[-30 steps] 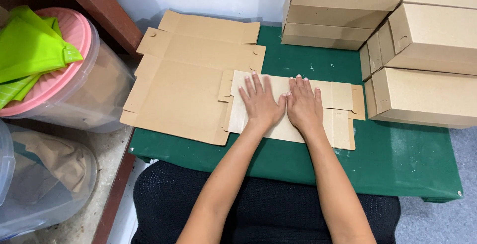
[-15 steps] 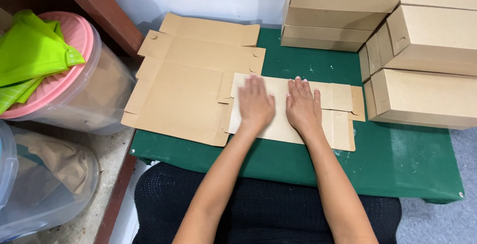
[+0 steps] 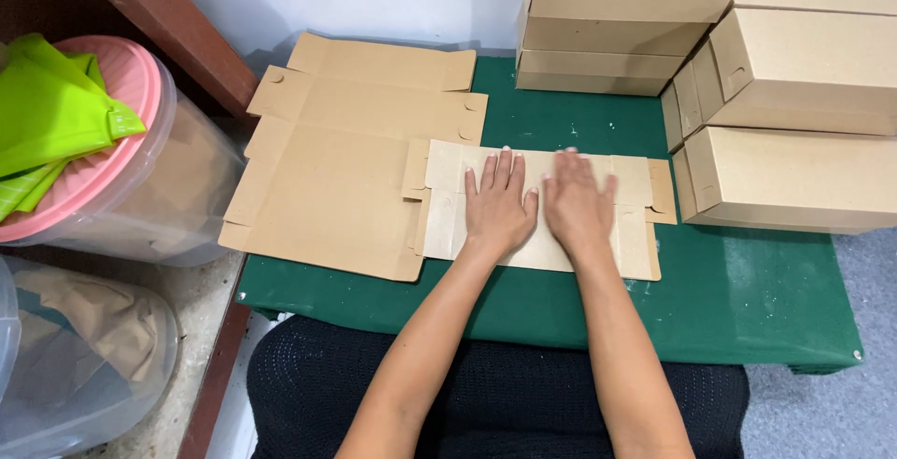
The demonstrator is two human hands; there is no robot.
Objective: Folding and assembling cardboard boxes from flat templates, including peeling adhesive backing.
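Two bare hands are pressing flat on a pale cardboard blank (image 3: 542, 207) that is lying on a green table (image 3: 747, 300), just right of the table's middle and directly in front of the seated person. The left hand (image 3: 498, 207) is resting palm down with its fingers spread slightly apart and pointing toward the wall, gripping nothing. The right hand (image 3: 577, 207) is lying beside it, nearly touching at the thumbs, also palm down and holding nothing; its fingers are blurred, so how far they are spread cannot be told. The blank's left edge is overlapping a larger stack of brown flat blanks (image 3: 346, 160) that is hanging partly over the table's left side. Folded boxes (image 3: 794, 132) are standing stacked at the right, close to the blank's right flap, and more boxes (image 3: 617, 20) are piled at the back against the white wall. To the left, off the table, a clear tub with a pink lid (image 3: 121, 151) is holding a bright green bag (image 3: 51, 113) on top, and a second clear tub (image 3: 84, 356) with brown paper inside is sitting nearer the camera. The person's dark lap is showing below the table edge.
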